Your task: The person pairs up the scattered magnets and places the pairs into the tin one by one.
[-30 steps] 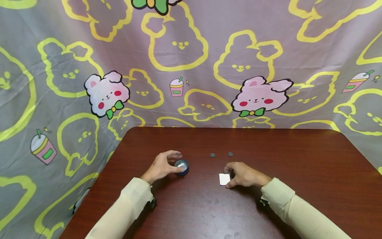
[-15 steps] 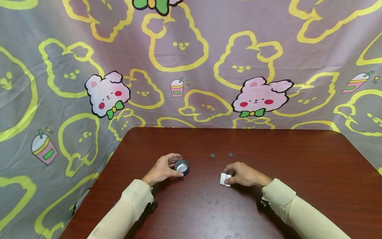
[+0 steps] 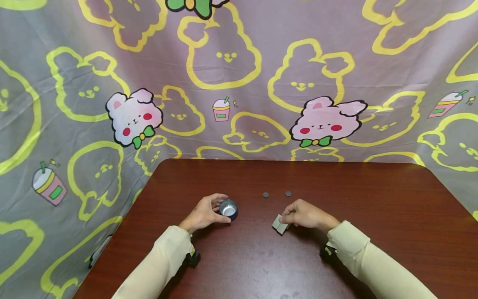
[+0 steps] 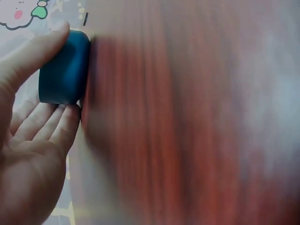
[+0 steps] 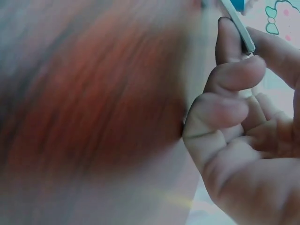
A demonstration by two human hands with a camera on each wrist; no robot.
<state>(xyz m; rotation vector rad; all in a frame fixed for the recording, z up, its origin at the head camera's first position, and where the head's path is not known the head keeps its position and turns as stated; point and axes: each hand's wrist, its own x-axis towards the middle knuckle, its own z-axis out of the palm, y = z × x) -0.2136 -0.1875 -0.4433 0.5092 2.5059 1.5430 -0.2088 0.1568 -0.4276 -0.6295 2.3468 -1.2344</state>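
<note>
My left hand (image 3: 206,213) holds a small round dark-blue tin (image 3: 228,210) on the left part of the table. Its silvery inside faces up, with no lid on it. In the left wrist view, the thumb lies against one side of the blue wall (image 4: 65,70) and the fingers against the other. Across from it, my right hand (image 3: 307,215) pinches a thin pale square (image 3: 280,224) by its right side, tilted, with a line running across its face. The right wrist view shows the square's edge (image 5: 239,28) between thumb and index finger, the other fingers curled.
Two small dark discs, a left one (image 3: 266,194) and a right one (image 3: 288,193), lie on the table beyond the hands. The brown tabletop (image 3: 373,199) ends at a patterned cloth (image 3: 246,99) behind and at the sides.
The right hand has turned the square, which looked bright white and now looks greyish and more tilted. The left hand and tin have shifted only slightly to the right.
</note>
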